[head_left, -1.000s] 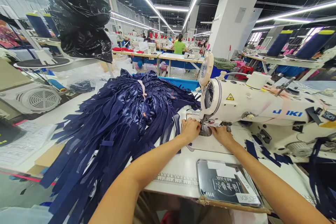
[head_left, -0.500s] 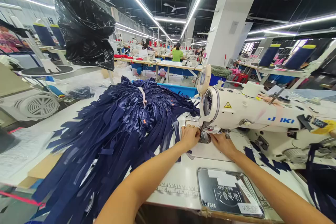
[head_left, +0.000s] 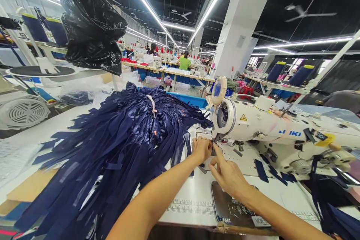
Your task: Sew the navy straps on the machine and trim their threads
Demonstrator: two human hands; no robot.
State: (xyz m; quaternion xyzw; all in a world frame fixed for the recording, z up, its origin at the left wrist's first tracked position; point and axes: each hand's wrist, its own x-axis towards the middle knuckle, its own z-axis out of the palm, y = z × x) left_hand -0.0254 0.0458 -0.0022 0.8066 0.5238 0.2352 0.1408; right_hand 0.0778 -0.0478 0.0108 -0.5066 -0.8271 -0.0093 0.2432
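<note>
Worktable (head_left: pixel 197 184) heap of navy fabric strips (head_left: pixel 120 142)

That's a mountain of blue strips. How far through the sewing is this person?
Hard to count. Done, possibly: a few navy pieces lying right of the hands, by the sewing machine. In hand: the left hand and right hand meet under the machine's head; whatever piece is there is hidden. Left, likely: the big pile of navy strips beside the left hand.

Navy strips (head_left: pixel 118 146), cream sewing machine (head_left: pixel 267 127)
</note>
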